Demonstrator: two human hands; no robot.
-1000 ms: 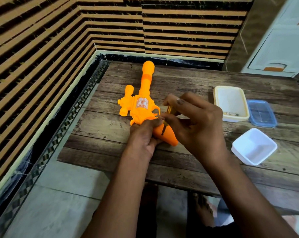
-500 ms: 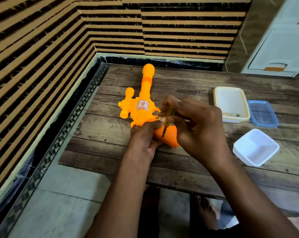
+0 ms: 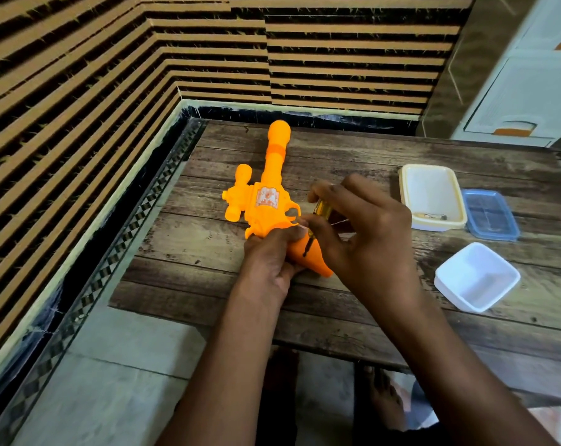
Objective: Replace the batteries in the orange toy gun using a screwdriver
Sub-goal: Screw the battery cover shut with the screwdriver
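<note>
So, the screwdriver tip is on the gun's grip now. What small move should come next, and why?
Probably keep turning the screwdriver with the right hand. Its tip sits on the grip of the orange toy gun, the left hand steadies that grip on the table, and no cover appears removed yet.

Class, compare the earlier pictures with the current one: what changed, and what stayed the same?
Very little changed. The right hand still pinches the screwdriver, tip on the toy gun grip; its fingers shifted slightly, as if turning. The left hand keeps steadying the grip. The containers haven't moved.
</note>
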